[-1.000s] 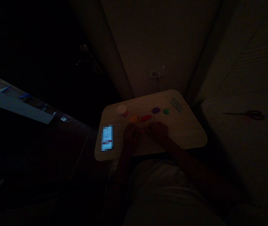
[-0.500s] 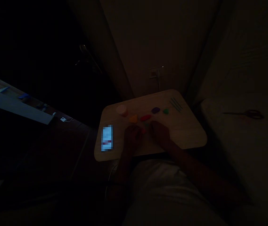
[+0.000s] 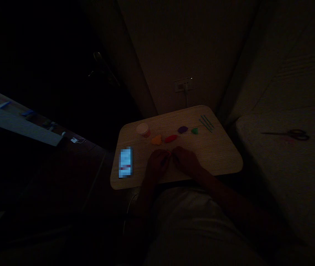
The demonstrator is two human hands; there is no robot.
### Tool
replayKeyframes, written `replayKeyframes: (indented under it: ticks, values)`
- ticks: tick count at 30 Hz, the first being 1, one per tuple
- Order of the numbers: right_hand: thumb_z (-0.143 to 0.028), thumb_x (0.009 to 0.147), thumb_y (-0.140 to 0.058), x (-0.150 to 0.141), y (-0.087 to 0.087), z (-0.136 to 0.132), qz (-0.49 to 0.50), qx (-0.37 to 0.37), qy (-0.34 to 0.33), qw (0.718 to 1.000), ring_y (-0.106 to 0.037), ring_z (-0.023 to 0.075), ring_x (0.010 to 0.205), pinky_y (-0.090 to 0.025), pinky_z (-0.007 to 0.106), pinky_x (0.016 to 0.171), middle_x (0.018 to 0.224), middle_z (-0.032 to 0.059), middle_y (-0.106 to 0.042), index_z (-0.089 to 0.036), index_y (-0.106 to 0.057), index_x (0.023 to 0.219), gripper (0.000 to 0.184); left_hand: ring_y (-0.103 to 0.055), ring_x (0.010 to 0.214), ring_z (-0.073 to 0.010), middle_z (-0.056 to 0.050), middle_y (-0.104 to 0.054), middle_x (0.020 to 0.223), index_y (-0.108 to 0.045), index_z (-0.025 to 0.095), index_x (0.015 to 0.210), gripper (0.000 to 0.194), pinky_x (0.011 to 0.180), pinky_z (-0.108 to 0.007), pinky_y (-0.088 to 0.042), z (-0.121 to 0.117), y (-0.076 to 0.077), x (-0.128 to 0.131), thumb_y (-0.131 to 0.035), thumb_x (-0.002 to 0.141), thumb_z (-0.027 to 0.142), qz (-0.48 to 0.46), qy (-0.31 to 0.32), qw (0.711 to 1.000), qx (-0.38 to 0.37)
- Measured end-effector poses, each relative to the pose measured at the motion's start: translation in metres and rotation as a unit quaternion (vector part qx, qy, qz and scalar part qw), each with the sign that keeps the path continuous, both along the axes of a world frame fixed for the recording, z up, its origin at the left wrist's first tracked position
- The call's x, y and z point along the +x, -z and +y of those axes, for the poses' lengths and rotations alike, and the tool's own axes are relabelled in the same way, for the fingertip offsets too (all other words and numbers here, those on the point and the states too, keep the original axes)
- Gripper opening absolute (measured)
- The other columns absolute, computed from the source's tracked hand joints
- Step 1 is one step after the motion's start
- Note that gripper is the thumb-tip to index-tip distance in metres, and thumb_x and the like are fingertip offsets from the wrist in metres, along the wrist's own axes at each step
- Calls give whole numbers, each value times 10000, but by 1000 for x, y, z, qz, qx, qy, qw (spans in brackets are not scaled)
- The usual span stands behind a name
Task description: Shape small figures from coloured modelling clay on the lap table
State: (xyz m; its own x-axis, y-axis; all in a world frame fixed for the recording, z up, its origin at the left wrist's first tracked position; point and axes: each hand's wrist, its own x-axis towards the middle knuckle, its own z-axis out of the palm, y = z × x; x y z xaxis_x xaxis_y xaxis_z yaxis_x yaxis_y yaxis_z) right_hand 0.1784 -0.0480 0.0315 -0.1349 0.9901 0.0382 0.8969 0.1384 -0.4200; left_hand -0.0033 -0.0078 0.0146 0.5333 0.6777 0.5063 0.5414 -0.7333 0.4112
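In the dim light my left hand (image 3: 157,162) is closed, its fingertips pinching a small reddish piece of modelling clay (image 3: 169,152). My right hand (image 3: 185,159) meets it from the other side with curled fingers at the piece; its fingertips are too dark to tell what they grip. Just beyond the hands lies a red clay roll (image 3: 171,138), with an orange clay lump (image 3: 156,140) to its left. A purple clay lump (image 3: 182,129) and a green one (image 3: 194,130) rest farther right.
The small wooden table (image 3: 221,159) also carries a lidded tub (image 3: 143,130), a lit phone (image 3: 125,162) at left and several thin greenish sticks (image 3: 206,123) at the back right. Scissors (image 3: 298,134) lie on a pale surface to the right. A wall socket (image 3: 183,85) is behind.
My right hand has moved slightly left and closer to my left hand, so their fingertips now come together around the reddish clay. The other things on the table have stayed put.
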Motion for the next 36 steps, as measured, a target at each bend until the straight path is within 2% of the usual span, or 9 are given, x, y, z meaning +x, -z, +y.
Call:
replayKeyframes:
  ticks: [5, 10, 18, 24, 30, 33, 36]
  values:
    - [-241, 1019, -487, 6, 5, 2, 39, 22, -42, 998, -670, 228, 988, -452, 304, 822, 1144, 101, -722, -189, -710, 1135, 257, -685, 992, -212, -76, -745, 1054, -733, 208, 1068, 129, 915, -398, -613, 0, 0, 0, -646, 976, 188, 1, -3, 1000, -8]
    - [-232, 1002, -500, 9, 7, 4, 68, 29, -55, 996, -673, 222, 1023, -442, 296, 859, 1138, 84, -741, -192, -723, 1115, 254, -688, 1004, -215, -78, -745, 1065, -727, 210, 1070, 133, 920, -402, -614, 0, -1, 0, -643, 972, 182, -4, 0, 1000, -9]
    - [-301, 1005, -500, 5, 0, 4, 47, 6, 47, 998, -682, 227, 927, -402, 300, 764, 1030, 88, -765, -193, -690, 1064, 226, -677, 1004, -214, -82, -736, 1063, -713, 201, 1065, 119, 921, -401, -605, 0, -3, 2, -622, 988, 203, -6, 2, 1000, -17]
    - [-357, 1017, -510, 8, -3, 6, 46, -32, 10, 998, -692, 214, 925, -392, 292, 753, 1039, 64, -779, -219, -711, 1045, 245, -679, 1025, -221, -81, -734, 1083, -712, 214, 1077, 141, 949, -427, -603, 0, -4, 2, -601, 992, 197, -4, 2, 999, -32]
    - [-321, 1026, -491, 11, -1, 7, 63, -15, -12, 998, -689, 213, 994, -405, 283, 799, 1092, 61, -780, -232, -722, 1075, 253, -683, 1005, -220, -82, -738, 1066, -719, 208, 1048, 118, 931, -413, -606, 0, -5, 2, -621, 983, 202, 7, -5, 1000, -28]
    - [-326, 1025, -483, 8, -1, 5, 46, -10, -2, 999, -696, 225, 982, -407, 293, 782, 1090, 69, -779, -229, -712, 1090, 257, -681, 1009, -215, -80, -737, 1068, -719, 206, 1054, 121, 933, -407, -603, 0, -6, 2, -622, 984, 195, 1, -3, 1000, -31]
    - [-332, 1022, -480, 5, -2, 4, 17, -14, 36, 999, -704, 238, 940, -407, 306, 758, 1052, 88, -779, -210, -694, 1102, 259, -680, 1007, -208, -74, -736, 1059, -715, 207, 1059, 123, 928, -397, -603, 0, -6, 2, -620, 983, 185, -6, 6, 999, -31]
